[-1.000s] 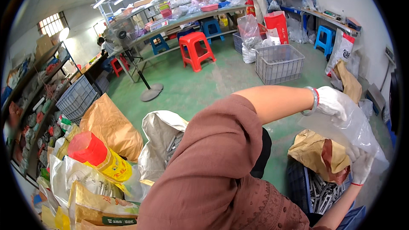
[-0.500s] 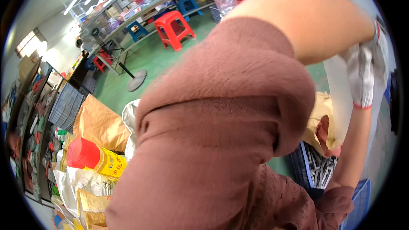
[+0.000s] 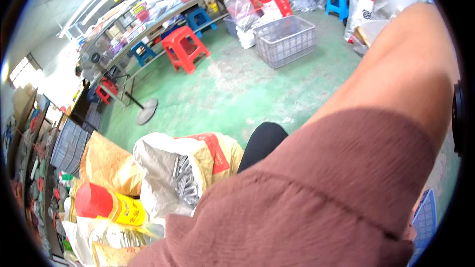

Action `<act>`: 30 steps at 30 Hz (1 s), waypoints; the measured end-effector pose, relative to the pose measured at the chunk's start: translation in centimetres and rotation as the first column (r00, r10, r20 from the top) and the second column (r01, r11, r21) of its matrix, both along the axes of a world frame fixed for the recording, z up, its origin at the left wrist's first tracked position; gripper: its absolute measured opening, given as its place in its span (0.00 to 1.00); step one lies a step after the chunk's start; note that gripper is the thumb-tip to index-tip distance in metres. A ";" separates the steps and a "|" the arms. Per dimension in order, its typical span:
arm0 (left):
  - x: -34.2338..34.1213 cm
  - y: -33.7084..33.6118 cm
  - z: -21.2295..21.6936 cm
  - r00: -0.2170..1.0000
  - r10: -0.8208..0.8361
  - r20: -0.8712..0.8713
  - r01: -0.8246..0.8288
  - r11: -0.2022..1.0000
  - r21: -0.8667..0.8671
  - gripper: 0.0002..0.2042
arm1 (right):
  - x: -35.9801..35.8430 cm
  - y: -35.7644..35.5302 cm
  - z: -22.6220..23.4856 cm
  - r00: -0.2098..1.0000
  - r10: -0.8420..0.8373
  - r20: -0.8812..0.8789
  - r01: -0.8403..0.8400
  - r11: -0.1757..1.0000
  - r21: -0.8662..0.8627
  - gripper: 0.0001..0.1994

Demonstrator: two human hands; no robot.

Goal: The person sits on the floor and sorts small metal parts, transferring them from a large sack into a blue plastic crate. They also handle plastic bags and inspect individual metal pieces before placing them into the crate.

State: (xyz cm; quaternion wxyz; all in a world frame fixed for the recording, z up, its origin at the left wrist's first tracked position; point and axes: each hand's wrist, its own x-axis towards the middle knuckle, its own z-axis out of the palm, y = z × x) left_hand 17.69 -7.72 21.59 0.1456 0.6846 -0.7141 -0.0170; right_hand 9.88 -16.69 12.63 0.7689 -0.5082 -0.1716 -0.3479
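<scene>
Neither hand shows: a raised arm point(image 3: 396, 79) in a rose-brown sleeve point(image 3: 316, 202) fills the right and lower part of the view and runs out past the upper right rim, so how the fingers stand, spread or pinching, cannot be told, nor what they hold or touch.

Nearest the arm, just left of the sleeve, an open sack point(image 3: 183, 168) stands on the floor point(image 3: 257, 84), white inside, tan outside with a red panel. Its mouth gapes upward and grey metal rods point(image 3: 184, 180) lie bundled inside, leaning against the wall of the sack. A brown bag point(image 3: 106, 163) presses against its left side, and a yellow bottle point(image 3: 106, 205) with a red cap lies tilted in front of both, among more crumpled bags at the lower left.

Beyond the sack the green floor lies open up to a grey crate point(image 3: 286, 39), a red stool point(image 3: 184, 48) and a fan base point(image 3: 147, 111). A long surface point(image 3: 163, 12) loaded with goods runs along the back. A blue crate corner point(image 3: 424, 222) shows at the lower right rim.
</scene>
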 end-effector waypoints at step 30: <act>-0.5 1.6 2.7 0.997 0.066 0.051 -0.067 0.997 0.036 0.18 | 0.0 3.5 4.3 0.994 -0.070 0.079 0.071 0.997 -0.015 0.25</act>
